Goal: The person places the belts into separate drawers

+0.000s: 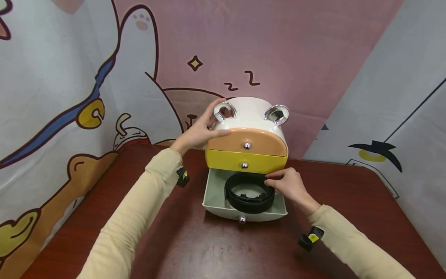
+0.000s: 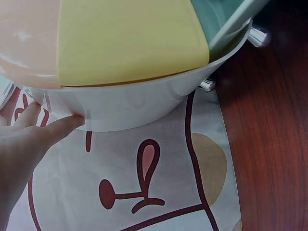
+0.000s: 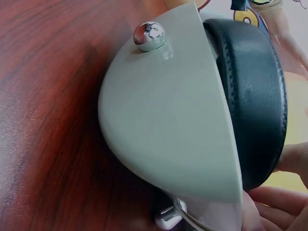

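A small drawer box [image 1: 251, 106] with a white body and silver ring ears stands on the table. Its bottom drawer, pale green [image 1: 216, 193], is pulled out, and a coiled black leather belt [image 1: 249, 204] sits in it, rising above the drawer front in the right wrist view. My right hand [image 1: 288, 185] pinches the belt's right rear edge between thumb and fingers. Against the upper left side of the box rests my left hand [image 1: 202, 130], thumb toward the front and fingers beside the left ear. In the left wrist view, fingers [image 2: 65, 126] touch the white wall.
Above the pulled-out drawer are a closed yellow drawer [image 1: 223, 159] and a closed orange one [image 1: 226, 142], each with a silver knob. The box stands on a reddish-brown table [image 1: 167, 248]. A cartoon-printed cloth [image 1: 296, 50] hangs close behind and along the sides.
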Motion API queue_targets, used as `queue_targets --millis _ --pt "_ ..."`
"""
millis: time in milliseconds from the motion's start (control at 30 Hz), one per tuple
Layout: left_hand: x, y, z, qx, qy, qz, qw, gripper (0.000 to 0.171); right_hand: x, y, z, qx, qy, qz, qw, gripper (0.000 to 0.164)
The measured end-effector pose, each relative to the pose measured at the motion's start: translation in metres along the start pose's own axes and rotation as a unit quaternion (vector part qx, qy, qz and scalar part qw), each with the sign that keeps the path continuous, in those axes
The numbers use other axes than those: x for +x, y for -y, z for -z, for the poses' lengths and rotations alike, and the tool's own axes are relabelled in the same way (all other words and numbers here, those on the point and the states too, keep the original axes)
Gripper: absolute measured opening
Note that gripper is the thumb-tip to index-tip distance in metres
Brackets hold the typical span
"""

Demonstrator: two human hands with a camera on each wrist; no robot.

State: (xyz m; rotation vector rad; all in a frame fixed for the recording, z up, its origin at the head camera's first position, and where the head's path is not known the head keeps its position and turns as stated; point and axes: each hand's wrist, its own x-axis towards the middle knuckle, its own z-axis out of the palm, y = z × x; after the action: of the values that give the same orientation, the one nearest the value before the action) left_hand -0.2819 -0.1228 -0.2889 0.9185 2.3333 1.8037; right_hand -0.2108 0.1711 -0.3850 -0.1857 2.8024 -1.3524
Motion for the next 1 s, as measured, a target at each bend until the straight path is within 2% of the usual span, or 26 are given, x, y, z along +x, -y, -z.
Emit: queue_targets --millis 200,533,667,833,1000 --pt "0.006 0.017 0.003 0.01 -0.006 -0.008 0.9999 0.092 0.002 0.003 -0.005 -0.039 -0.027 0.011 0.999 0.024" --pt "0.006 0.017 0.003 0.006 -0.007 -0.015 0.9998 0.09 0.0 0.001 -0.012 -0.096 -0.049 0.092 0.99 0.022" --pt "0.006 0.018 0.003 0.003 -0.006 -0.016 0.9999 0.089 -0.001 -0.002 -0.013 -0.066 -0.043 0.104 0.991 0.022" --pt "0.006 0.018 0.002 -0.001 -0.008 -0.015 0.9999 0.09 -0.005 -0.004 -0.014 -0.008 -0.008 0.11 0.994 0.023" --pt "0.006 0.018 0.002 0.003 -0.011 -0.013 0.9999 0.09 -0.012 -0.001 -0.012 0.027 0.018 0.111 0.993 0.023"
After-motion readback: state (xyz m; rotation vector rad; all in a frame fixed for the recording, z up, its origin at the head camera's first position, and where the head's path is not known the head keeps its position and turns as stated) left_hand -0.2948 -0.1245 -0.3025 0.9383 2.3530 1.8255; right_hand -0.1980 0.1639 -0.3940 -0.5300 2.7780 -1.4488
